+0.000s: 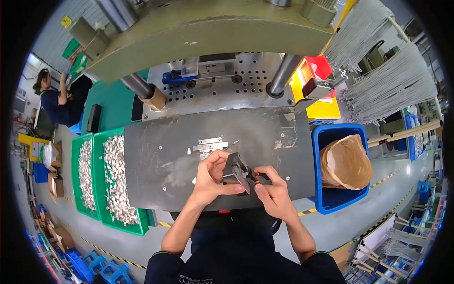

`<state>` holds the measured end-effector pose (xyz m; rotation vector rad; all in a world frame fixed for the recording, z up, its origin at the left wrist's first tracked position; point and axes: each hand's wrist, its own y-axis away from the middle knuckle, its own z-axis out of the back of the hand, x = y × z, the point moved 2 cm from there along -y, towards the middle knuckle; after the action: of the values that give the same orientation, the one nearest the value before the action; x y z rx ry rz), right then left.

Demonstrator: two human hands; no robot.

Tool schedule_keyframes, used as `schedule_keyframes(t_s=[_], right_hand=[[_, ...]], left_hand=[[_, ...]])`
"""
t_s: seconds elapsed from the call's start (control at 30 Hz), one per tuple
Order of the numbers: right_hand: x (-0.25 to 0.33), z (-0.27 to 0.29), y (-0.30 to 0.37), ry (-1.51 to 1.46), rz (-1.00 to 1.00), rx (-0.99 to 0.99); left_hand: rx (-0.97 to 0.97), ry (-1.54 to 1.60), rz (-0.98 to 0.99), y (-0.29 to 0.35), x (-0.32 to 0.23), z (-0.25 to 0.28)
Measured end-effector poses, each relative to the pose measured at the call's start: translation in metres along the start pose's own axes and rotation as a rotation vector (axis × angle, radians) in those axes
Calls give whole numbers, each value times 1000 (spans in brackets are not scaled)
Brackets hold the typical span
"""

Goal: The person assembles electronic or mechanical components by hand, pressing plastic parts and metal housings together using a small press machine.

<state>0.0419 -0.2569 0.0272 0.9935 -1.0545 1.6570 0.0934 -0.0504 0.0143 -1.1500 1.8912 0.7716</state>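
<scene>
My left hand (pixel 208 180) is closed round a dark metal jig (pixel 232 164) with a plate and a clamp-like mechanism, held tilted above the near half of the grey worktable (pixel 156 165). At the jig's right side my right hand (pixel 275 193) pinches a small orange-red part (pixel 257 180), which looks like a handle tip; its exact kind is unclear. Just beyond my left hand, several slim silver metal pieces (pixel 211 142) lie on the tabletop, partly covered by the fingers. A small white piece shows beside my left wrist.
Behind the worktable stands a press with a perforated bed (pixel 246 90), thick posts (pixel 285 75) and a heavy upper plate (pixel 213 38). Green trays (pixel 144 222) of small metallic parts sit at left. At right is a blue bin (pixel 318 165) with a brown paper bag (pixel 347 161). Another person (pixel 61 102) works far left.
</scene>
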Motion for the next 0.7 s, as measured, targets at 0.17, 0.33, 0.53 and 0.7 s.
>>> schedule_keyframes(t_s=[0.17, 0.33, 0.53, 0.7], right_hand=[[8, 0, 4, -18, 41, -4], [13, -8, 7, 132, 101, -24], [-12, -14, 41, 253, 137, -221], [-97, 100, 104, 455, -322, -909]], left_hand=[[24, -29, -97, 9, 1, 1], [19, -56, -87, 11, 1, 0], [-275, -683, -206, 35, -8, -29], [-80, -1093, -290, 54, -20, -18]])
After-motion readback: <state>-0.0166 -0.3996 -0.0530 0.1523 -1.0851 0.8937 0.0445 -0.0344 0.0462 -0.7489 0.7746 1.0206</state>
